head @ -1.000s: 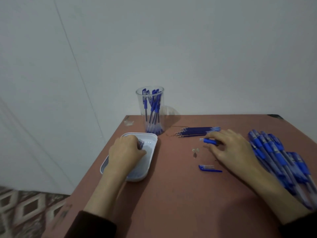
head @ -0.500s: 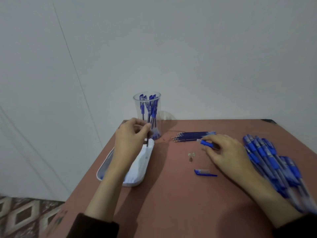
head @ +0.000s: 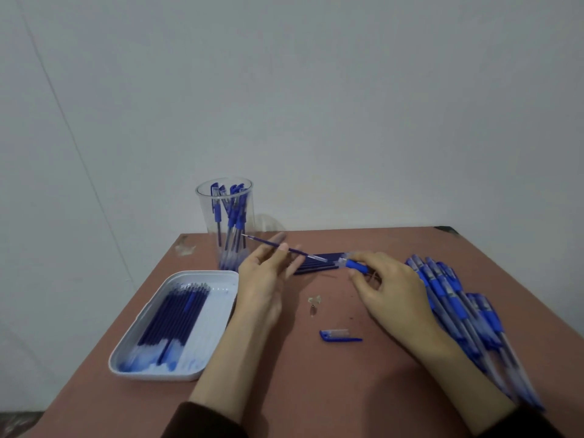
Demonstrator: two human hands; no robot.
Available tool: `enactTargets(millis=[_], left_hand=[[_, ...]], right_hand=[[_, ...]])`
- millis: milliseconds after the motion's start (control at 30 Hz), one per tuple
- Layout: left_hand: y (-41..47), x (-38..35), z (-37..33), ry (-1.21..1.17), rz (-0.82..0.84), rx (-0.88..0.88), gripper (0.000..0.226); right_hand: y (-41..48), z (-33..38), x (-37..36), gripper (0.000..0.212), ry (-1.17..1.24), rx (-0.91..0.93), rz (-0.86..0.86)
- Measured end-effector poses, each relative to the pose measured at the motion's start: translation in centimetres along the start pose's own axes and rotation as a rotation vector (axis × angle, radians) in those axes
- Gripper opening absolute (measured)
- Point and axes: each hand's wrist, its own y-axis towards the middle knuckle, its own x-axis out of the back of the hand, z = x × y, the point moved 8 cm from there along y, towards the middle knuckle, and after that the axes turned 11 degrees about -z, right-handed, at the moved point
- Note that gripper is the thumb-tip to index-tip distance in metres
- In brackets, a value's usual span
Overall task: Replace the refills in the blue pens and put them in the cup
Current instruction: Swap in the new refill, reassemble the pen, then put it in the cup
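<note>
Above the bench's middle, the left hand (head: 262, 279) pinches a refill (head: 264, 241) whose end meets the pen barrel (head: 355, 264) gripped by the right hand (head: 392, 289); the cup (head: 205, 222) stands near the far left corner.

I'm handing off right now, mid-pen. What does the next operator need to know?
Left hand pinches a refill, its end at the mouth of the pen barrel that the right hand grips.
Cup holds several pens; tray holds refills; more refills lie behind the hands; a cap and a small tip piece lie loose on the table.
Left: seat this refill, refit tip and cap, cup the pen, then the pen pile on the right.
</note>
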Motion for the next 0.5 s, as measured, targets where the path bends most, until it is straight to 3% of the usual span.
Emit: enactTargets(millis=[200, 500], left_hand=[[-0.4, -0.2, 0.7, 0.021, 0.037, 0.022, 0.016], [-2.1, -1.5, 1.9, 0.178, 0.175, 0.034, 0.025]], right_hand=[[-0.1, 0.7, -0.1, 0.012, -0.017, 0.07, 0.009], [-0.4, 1.3, -0.7, 0.018, 0.047, 0.088, 0.086]])
